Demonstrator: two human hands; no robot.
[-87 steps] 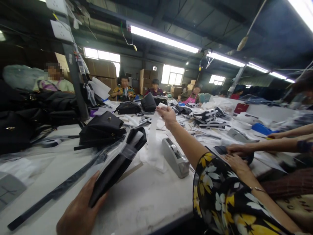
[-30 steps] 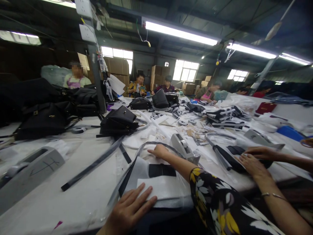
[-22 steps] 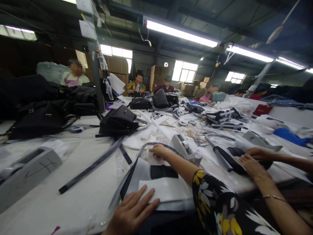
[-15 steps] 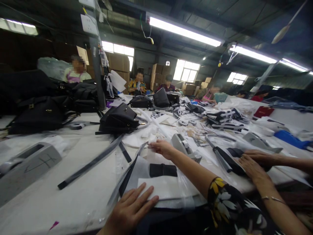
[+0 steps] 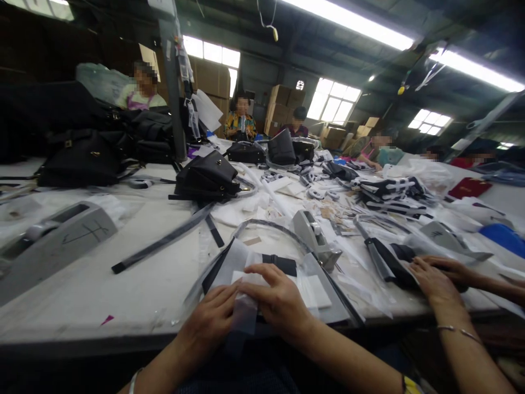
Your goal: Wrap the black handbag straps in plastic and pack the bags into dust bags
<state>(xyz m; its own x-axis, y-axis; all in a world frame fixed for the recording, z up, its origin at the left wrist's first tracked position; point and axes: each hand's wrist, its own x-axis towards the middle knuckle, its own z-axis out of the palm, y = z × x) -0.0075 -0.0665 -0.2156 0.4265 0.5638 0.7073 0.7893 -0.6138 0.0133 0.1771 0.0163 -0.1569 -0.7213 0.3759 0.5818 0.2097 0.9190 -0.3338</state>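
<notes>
A black bag [image 5: 213,268] lies flat at the table's front edge, partly covered with white wrapping sheets [image 5: 318,290]. Its wrapped handle [image 5: 270,224] arches away from me, and a black strap piece [image 5: 283,264] shows between the sheets. My left hand [image 5: 211,314] and my right hand [image 5: 279,298] meet over the bag, fingertips nearly touching. Between them they pinch a thin translucent white sheet [image 5: 246,314], which hangs down over the front edge. My fingers hide part of the bag and the sheet's upper edge.
Grey tape dispensers [image 5: 315,238] stand behind the bag and at the left. A wrapped strap [image 5: 164,238] lies left of it. At the right, a co-worker's hands [image 5: 435,279] rest on another black bag [image 5: 385,260]. Black bags [image 5: 207,175] and scraps cover the table's far side.
My right hand has come back from the handle to the bag's front, beside my left. Both now pinch the thin sheet; the left lay spread before. The handle now stands arched. The view has shifted.
</notes>
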